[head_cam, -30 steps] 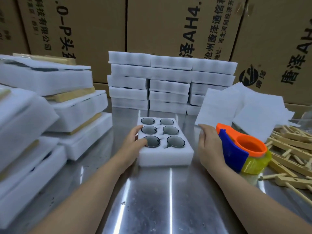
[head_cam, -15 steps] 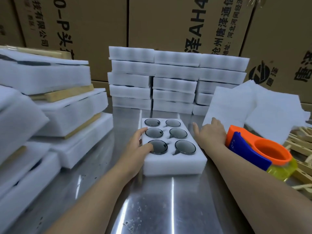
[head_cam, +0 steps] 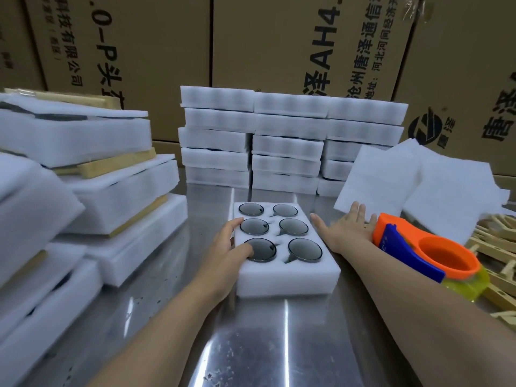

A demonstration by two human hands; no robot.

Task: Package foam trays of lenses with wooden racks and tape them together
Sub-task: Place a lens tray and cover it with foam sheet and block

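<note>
A white foam tray (head_cam: 287, 277) with several dark round lenses in its pockets lies in the middle of the steel table. My left hand (head_cam: 226, 252) holds the tray's left edge, its thumb on the near left lens and a finger on the tray's top. My right hand (head_cam: 346, 230) reaches out flat with straight fingers, just right of the tray, fingertips close to the loose white foam sheets (head_cam: 413, 185). An orange and blue tape dispenser (head_cam: 424, 252) with yellow tape sits beside my right wrist. Wooden racks (head_cam: 499, 241) lie in a pile at the far right.
Stacks of white foam trays (head_cam: 290, 141) stand at the back centre. At the left are packed foam bundles with wooden slats between them (head_cam: 111, 196). Cardboard boxes (head_cam: 268, 43) wall off the back. The steel table (head_cam: 268, 344) shows bare metal in front.
My right hand has left the tray's right side and stretched forward and right toward the foam sheets, fingers straightening. My left hand stays on the tray's left edge.
</note>
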